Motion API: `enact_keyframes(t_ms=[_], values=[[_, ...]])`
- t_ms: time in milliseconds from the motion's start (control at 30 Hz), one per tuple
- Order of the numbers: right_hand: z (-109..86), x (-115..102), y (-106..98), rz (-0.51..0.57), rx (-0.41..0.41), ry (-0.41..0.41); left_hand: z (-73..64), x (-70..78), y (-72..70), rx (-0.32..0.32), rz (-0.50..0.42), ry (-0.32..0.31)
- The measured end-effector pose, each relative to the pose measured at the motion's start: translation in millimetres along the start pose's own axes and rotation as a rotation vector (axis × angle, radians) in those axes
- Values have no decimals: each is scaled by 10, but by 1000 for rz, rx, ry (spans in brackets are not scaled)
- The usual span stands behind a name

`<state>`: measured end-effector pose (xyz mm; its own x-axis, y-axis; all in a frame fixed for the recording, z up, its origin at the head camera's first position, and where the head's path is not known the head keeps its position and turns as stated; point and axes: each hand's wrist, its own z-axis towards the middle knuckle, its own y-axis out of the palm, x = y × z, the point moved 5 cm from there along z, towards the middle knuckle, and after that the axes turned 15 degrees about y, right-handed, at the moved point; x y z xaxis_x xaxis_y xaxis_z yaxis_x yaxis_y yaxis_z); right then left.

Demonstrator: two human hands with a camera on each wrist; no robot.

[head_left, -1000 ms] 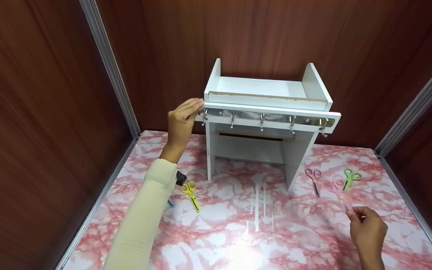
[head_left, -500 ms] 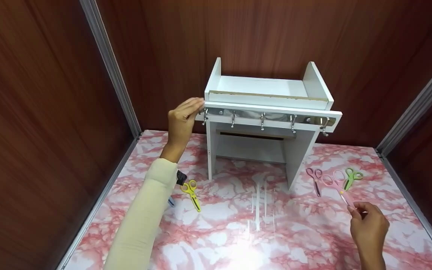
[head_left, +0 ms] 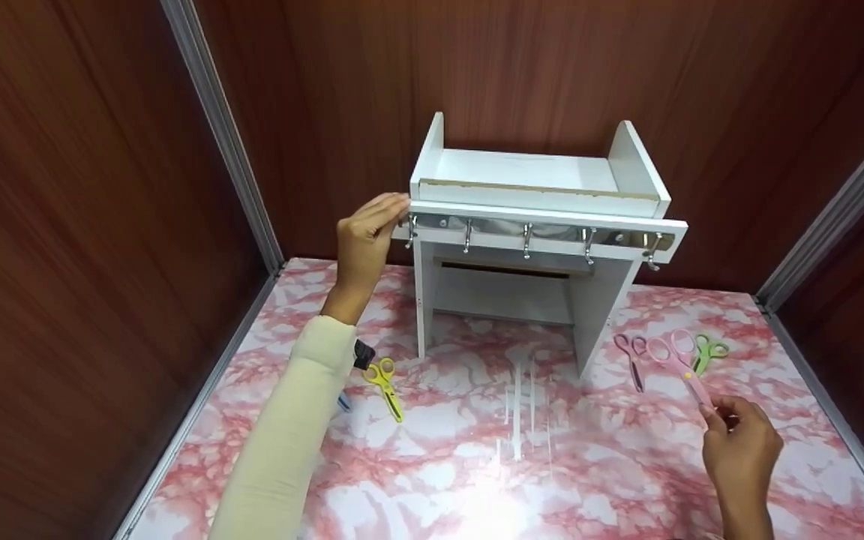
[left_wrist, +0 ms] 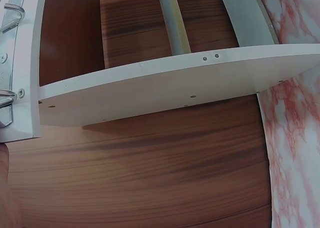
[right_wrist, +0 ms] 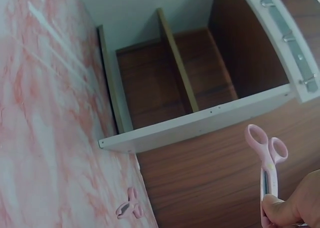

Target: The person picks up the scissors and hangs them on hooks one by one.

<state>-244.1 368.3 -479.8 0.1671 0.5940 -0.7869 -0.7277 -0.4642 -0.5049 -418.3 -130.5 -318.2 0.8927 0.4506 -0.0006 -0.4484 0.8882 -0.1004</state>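
Note:
My left hand [head_left: 363, 236] grips the left end of a white hook rail [head_left: 548, 245] with metal hooks, which runs across the front of a small white shelf unit [head_left: 507, 199]. In the left wrist view, only an edge of that hand shows under the rail's end. At the right, my right hand [head_left: 743, 442] pinches pink scissors [head_left: 683, 367] by the blade end, handle loops pointing up and away. These scissors are raised above the table, apart from the rail's hooks. In the right wrist view, thumb and fingers hold the pink scissors [right_wrist: 264, 153] near the blades.
Mauve scissors [head_left: 633, 364] and green scissors [head_left: 708, 352] lie right of the unit on the pink-and-white marbled table [head_left: 432, 480]. Yellow scissors [head_left: 384, 390] lie at the left, near a partly hidden blue object [head_left: 344, 403]. Brown panel walls [head_left: 327, 90] enclose the table.
My right hand has lifted the pink scissors slightly, their handle loops rising past the green scissors. The left hand stays at the rail's end.

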Motion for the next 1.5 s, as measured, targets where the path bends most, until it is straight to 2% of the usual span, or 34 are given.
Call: enact_keyframes(t_ms=[567,1200,1500], values=[[-52,-290,-53,68,14,-26,-8,16,-1,-8,-2,-14],[-108,-643,-129,90,17,-39,29,27,16,-18,-2,0],[-76,-805,-143,152,22,-92,-17,13,2,-7,0,-5]])
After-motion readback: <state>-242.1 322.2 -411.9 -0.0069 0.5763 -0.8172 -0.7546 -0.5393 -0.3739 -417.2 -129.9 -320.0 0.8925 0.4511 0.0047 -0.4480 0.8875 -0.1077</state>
